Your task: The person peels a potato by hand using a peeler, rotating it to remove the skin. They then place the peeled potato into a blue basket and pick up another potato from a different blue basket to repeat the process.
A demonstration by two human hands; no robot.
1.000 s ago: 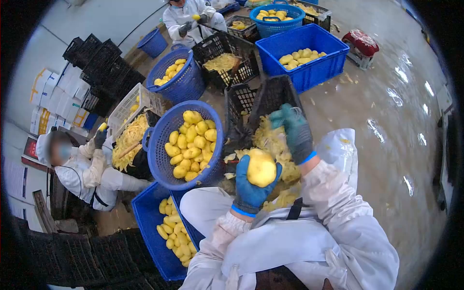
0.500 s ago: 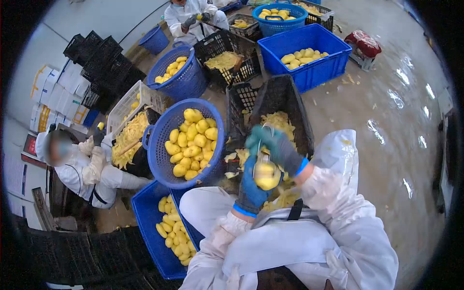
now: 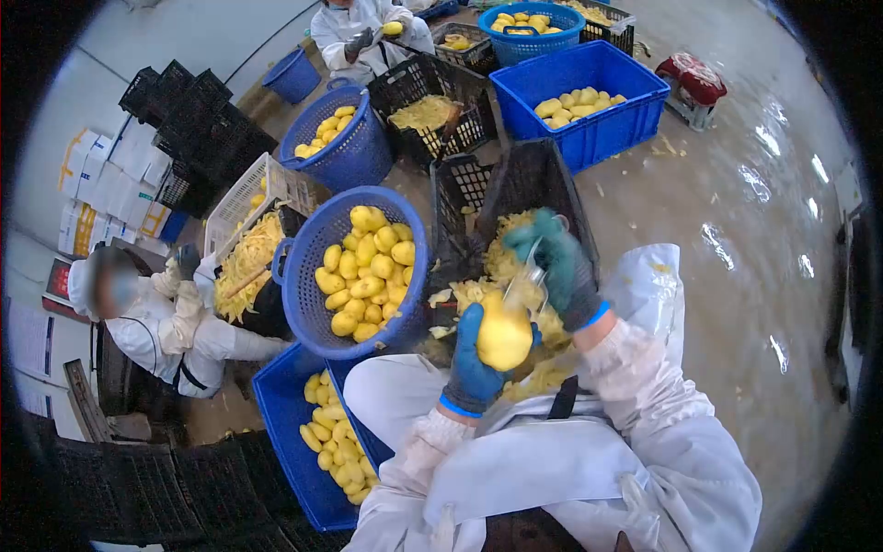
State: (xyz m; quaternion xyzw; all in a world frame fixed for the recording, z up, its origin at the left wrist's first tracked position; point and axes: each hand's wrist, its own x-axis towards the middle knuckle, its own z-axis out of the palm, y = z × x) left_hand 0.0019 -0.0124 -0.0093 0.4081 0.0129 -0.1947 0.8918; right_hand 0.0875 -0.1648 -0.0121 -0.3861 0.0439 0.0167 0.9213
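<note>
In a blue glove, my left hand [image 3: 472, 368] is closed round a large yellow peeled potato [image 3: 505, 336]. My right hand [image 3: 561, 267], gloved in green, grips a metal peeler [image 3: 532, 285], blurred by motion, close to the potato's upper right side. Underneath both hands is a black crate [image 3: 536, 179] holding peelings [image 3: 515, 225]. To the left of my hands stands a blue-purple round basket [image 3: 303, 308] filled with peeled potatoes [image 3: 366, 267].
A blue bin [image 3: 299, 469] of potatoes lies by my left leg. One co-worker [image 3: 161, 313] sits at left, another [image 3: 368, 32] at the back. Ahead stand a blue crate [image 3: 598, 138], a black crate [image 3: 460, 87] and a red-topped stool [image 3: 690, 83] on wet floor [image 3: 736, 258].
My right hand has moved right and slightly down with the peeler, away from the upper end of the potato. The potato now sits more upright and more exposed in my left hand.
</note>
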